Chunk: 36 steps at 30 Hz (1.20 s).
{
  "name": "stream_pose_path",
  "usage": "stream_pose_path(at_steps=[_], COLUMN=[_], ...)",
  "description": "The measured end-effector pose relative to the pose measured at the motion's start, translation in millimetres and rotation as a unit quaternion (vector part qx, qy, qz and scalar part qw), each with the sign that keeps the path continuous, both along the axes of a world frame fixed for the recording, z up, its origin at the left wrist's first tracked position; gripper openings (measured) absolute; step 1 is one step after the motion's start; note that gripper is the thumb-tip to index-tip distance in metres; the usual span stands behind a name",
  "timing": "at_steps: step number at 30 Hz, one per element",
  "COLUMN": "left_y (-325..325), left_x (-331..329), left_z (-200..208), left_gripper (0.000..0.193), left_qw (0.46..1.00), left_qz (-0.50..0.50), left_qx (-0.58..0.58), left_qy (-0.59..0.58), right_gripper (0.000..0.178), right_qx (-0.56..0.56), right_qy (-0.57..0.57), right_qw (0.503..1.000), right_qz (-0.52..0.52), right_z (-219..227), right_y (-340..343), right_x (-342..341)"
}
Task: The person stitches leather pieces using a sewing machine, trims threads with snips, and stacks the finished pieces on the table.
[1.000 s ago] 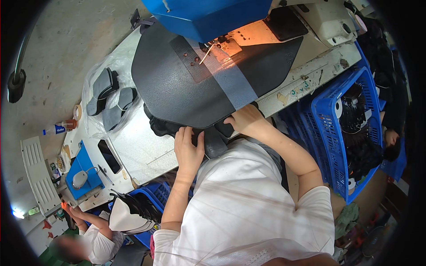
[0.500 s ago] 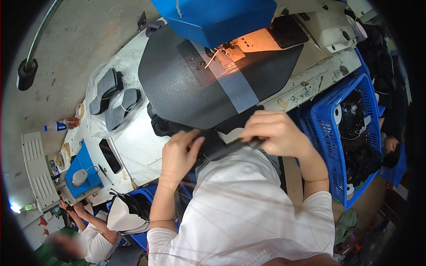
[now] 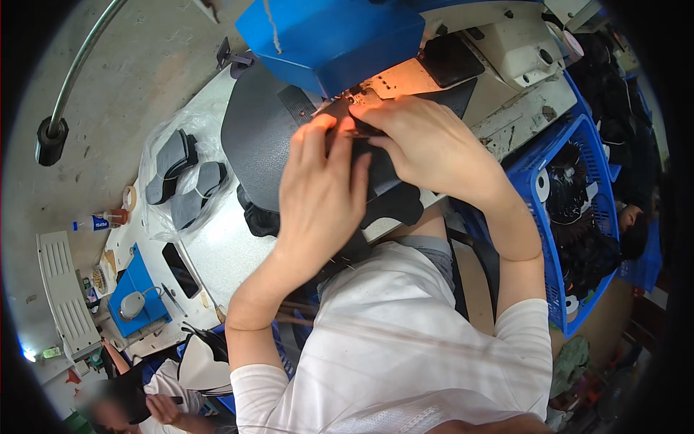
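Both my hands are over a dark grey, leather-like sheet (image 3: 253, 137), beneath the blue head (image 3: 332, 43) of what looks like a sewing machine. My left hand (image 3: 318, 188) reaches forward, its fingers stretched and the thumb apart. Its fingertips touch a small dark piece of material (image 3: 338, 110) in the orange light. From the right, my right hand (image 3: 434, 148) bends in with thumb and fingers pinched on that piece. The fingers partly cover the piece and hide where it meets the machine. Black fabric (image 3: 394, 207) hangs at the sheet's near edge.
A clear plastic bag (image 3: 210, 137) with grey padded pieces lies on the white table at left, near a phone (image 3: 179, 269). Right of me stands a blue basket (image 3: 553, 253) with black items. Another person (image 3: 170, 401) sits lower left. A black pad (image 3: 452, 59) lies behind my right hand.
Both hands have moved forward from near my lap to the machine's lit area. The sheet has shifted slightly left, and its grey strip is now covered by my hands.
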<state>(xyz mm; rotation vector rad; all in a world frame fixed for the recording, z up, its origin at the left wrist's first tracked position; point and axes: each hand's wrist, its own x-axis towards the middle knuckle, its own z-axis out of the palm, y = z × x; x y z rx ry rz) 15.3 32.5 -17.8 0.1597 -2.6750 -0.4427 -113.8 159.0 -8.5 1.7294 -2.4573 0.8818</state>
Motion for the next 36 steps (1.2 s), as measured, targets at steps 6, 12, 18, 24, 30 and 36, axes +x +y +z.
stream_pose_path(at_steps=[6,12,18,24,30,36], left_y=[-33.1,-36.0,-33.7,-32.1,-35.0,-47.0], left_x=[-14.7,-20.8,-24.6,-22.4,-24.0,-25.3], left_z=[-8.2,-1.8,5.0,-4.9,-2.0,0.7], left_gripper=[0.029,0.025,0.021,0.022,0.025,0.021], left_qw=[0.998,0.999,0.999,1.000,0.999,0.999], left_qz=[-0.012,-0.018,0.007,-0.017,-0.027,-0.051], left_qx=[-0.023,-0.016,-0.031,0.021,0.026,-0.011], left_qy=[0.061,0.026,-0.015,0.008,0.002,-0.010], right_gripper=[0.024,0.017,0.016,0.018,0.020,0.024], right_qx=[-0.016,-0.024,-0.017,-0.098,-0.127,-0.043], right_qy=[-0.015,-0.020,-0.058,0.034,0.017,-0.039], right_qw=[0.997,0.996,0.995,0.990,0.986,0.994], right_qz=[-0.070,-0.085,-0.080,-0.097,-0.105,-0.096], right_z=[-15.7,-8.7,-1.6,-13.9,-23.2,-17.6], right_y=[-17.7,-13.5,3.0,-2.2,-11.0,-3.5], right_x=[-2.3,-0.7,-4.1,-10.1,-8.1,-2.5])
